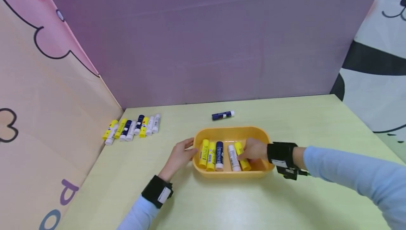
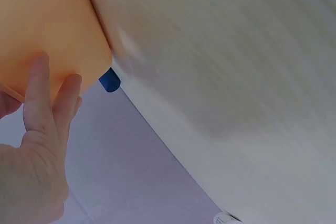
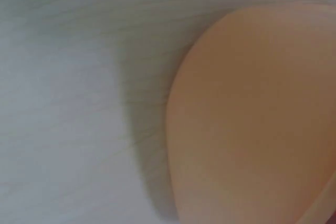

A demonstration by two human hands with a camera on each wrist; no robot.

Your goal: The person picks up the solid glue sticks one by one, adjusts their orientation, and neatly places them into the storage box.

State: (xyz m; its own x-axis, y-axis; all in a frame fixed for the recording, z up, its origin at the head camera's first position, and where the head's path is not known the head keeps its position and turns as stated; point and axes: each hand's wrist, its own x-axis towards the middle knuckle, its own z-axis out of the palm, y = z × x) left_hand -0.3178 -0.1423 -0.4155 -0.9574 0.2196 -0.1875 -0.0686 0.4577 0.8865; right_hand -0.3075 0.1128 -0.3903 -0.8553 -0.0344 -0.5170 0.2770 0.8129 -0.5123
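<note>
An orange plastic basket (image 1: 233, 174) stands on the table. My left hand (image 1: 178, 157) pinches its left rim, thumb over the edge and fingers (image 2: 38, 90) against the outer wall. Inside lie two yellow glue sticks at the left, a navy glue stick (image 1: 219, 155) beside them, then a white glue stick (image 1: 234, 157). My right hand (image 1: 256, 149) reaches over the basket's right side and grips a yellow glue stick (image 1: 243, 156) next to the white one. In the right wrist view only the basket's outer wall (image 3: 252, 114) shows; the hand is out of sight.
Behind the basket lies another navy glue stick (image 1: 223, 115) on its side. At the table's far left, several yellow, white and navy glue sticks (image 1: 131, 129) lie side by side. A purple cloth wall (image 1: 196, 46) rises at the back, with printed panels at both sides.
</note>
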